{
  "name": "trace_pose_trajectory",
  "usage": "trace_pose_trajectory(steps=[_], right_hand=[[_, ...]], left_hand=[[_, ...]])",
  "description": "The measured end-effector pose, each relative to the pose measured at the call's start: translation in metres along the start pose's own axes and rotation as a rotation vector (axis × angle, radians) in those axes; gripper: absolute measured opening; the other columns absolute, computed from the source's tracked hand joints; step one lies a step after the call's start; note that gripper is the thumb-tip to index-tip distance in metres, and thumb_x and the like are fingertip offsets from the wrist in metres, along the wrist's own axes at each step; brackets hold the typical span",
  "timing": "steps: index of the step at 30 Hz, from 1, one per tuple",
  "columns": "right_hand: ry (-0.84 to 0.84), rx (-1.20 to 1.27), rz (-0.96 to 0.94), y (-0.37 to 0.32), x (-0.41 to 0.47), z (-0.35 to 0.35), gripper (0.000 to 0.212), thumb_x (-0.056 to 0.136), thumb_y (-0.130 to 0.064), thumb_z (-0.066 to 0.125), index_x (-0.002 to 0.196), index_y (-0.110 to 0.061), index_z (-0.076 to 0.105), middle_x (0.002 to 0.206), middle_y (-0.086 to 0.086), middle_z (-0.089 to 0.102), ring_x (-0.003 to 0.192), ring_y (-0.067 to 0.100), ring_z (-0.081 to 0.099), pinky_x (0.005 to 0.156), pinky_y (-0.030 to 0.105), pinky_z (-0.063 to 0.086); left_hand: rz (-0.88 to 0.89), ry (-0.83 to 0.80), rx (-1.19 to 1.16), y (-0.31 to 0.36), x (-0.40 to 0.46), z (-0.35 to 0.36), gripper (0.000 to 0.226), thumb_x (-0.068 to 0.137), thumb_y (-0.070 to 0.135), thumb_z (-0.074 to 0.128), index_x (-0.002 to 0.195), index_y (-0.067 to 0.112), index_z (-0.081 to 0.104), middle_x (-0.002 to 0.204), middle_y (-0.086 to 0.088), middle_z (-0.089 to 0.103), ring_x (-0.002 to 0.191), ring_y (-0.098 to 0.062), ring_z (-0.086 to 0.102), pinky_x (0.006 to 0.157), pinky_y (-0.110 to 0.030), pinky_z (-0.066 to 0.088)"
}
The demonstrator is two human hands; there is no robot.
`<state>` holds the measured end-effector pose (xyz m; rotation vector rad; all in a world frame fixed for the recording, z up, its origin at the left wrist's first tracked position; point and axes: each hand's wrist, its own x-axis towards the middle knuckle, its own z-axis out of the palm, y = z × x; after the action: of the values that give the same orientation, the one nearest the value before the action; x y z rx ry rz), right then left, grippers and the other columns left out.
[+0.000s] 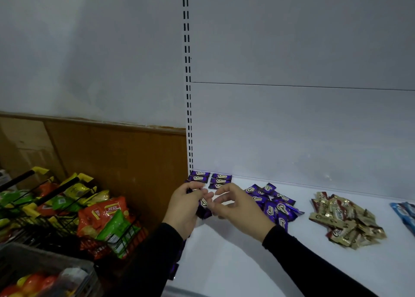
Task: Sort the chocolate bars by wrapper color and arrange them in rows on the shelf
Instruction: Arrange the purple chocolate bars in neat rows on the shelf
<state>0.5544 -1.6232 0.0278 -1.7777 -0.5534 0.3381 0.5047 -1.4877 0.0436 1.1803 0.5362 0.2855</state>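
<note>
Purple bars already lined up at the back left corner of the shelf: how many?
5 visible: two in the left column, three in the right column, against the back panel. The hands may hide more in front.

You have five purple bars point(210, 180) lined up neatly at the back of the shelf point(247, 263). There is one loose purple pile point(272, 203), one gold pile point(345, 220), and a bit of one blue pile point(405, 213). The bars in the piles are too jumbled to count.
</note>
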Motion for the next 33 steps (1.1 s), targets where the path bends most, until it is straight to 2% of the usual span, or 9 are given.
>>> trace_pose_trajectory(steps=[5,9,12,17,21,24,26,29,33], right_hand=[[-0.048,0.182,0.068,0.003,-0.010,-0.002,0.027,0.084,-0.014,0.077,0.101,-0.012,0.056,0.083,0.017,0.072,0.081,0.034,0.070,0.085,0.045,0.056],[-0.035,0.223,0.089,0.000,-0.010,-0.011,0.024,0.086,-0.009,0.073,0.106,-0.007,0.059,0.074,0.011,0.071,0.070,0.023,0.065,0.067,0.028,0.054],[0.035,0.058,0.089,0.007,-0.007,-0.023,0.018,0.087,-0.012,0.072,0.103,-0.007,0.066,0.077,0.009,0.073,0.068,0.017,0.065,0.066,0.024,0.052],[0.111,-0.438,0.101,0.028,-0.005,-0.024,0.008,0.088,-0.022,0.067,0.082,-0.017,0.071,0.072,-0.002,0.073,0.068,0.007,0.067,0.073,0.022,0.052],[0.117,-0.797,0.053,0.024,-0.001,-0.022,0.028,0.090,-0.040,0.061,0.080,-0.017,0.072,0.077,-0.003,0.070,0.077,0.011,0.063,0.069,0.027,0.046],[0.063,-0.813,-0.008,0.019,0.004,-0.030,0.027,0.092,-0.038,0.058,0.086,-0.016,0.072,0.074,-0.006,0.065,0.075,0.011,0.059,0.067,0.024,0.042],[-0.052,-0.815,-0.092,0.019,0.005,-0.036,0.025,0.094,-0.021,0.053,0.114,-0.023,0.068,0.099,-0.010,0.066,0.092,0.005,0.057,0.078,0.016,0.039],[-0.336,-0.963,-0.258,0.020,0.009,-0.039,0.054,0.095,-0.005,0.041,0.142,-0.030,0.048,0.149,-0.014,0.042,0.135,0.002,0.036,0.103,0.011,0.026],[-0.489,-0.949,-0.295,0.021,0.017,-0.036,0.047,0.095,-0.006,0.044,0.135,-0.028,0.058,0.148,-0.011,0.045,0.137,0.003,0.036,0.113,0.023,0.029]], left_hand=[[0.010,-0.045,-0.048,-0.004,-0.007,0.010,0.016,0.095,-0.007,0.055,0.108,0.000,0.062,0.088,-0.016,0.071,0.088,-0.028,0.069,0.071,-0.035,0.056],[0.035,-0.041,0.034,-0.005,-0.006,0.009,0.012,0.096,-0.002,0.059,0.104,0.005,0.064,0.082,-0.015,0.073,0.076,-0.027,0.066,0.075,-0.040,0.055],[0.115,0.062,0.172,-0.002,-0.003,-0.001,0.010,0.098,0.005,0.059,0.105,0.011,0.064,0.096,-0.013,0.070,0.082,-0.021,0.068,0.075,-0.035,0.058],[0.146,0.087,0.342,0.005,-0.003,-0.014,0.008,0.099,0.013,0.060,0.107,0.013,0.061,0.097,-0.010,0.064,0.057,-0.014,0.055,0.045,-0.019,0.045],[0.000,0.099,0.274,0.009,0.001,-0.016,0.013,0.096,0.013,0.064,0.109,0.012,0.060,0.103,-0.010,0.064,0.063,-0.015,0.056,0.064,-0.030,0.054],[-0.094,0.093,0.174,0.012,0.003,-0.019,0.018,0.095,0.003,0.060,0.113,0.009,0.058,0.107,-0.011,0.060,0.075,-0.017,0.058,0.072,-0.034,0.055],[-0.115,0.050,0.180,0.014,0.004,-0.019,0.028,0.091,-0.006,0.056,0.117,0.006,0.057,0.106,-0.007,0.058,0.078,-0.014,0.056,0.061,-0.029,0.048],[-0.112,0.011,0.203,0.014,0.004,-0.020,0.041,0.085,-0.015,0.051,0.118,0.008,0.056,0.108,-0.005,0.054,0.090,-0.017,0.060,0.061,-0.025,0.043],[-0.104,0.020,0.173,0.010,0.008,-0.023,0.043,0.089,-0.018,0.050,0.120,0.011,0.055,0.107,-0.008,0.053,0.096,-0.023,0.068,0.069,-0.028,0.056]])
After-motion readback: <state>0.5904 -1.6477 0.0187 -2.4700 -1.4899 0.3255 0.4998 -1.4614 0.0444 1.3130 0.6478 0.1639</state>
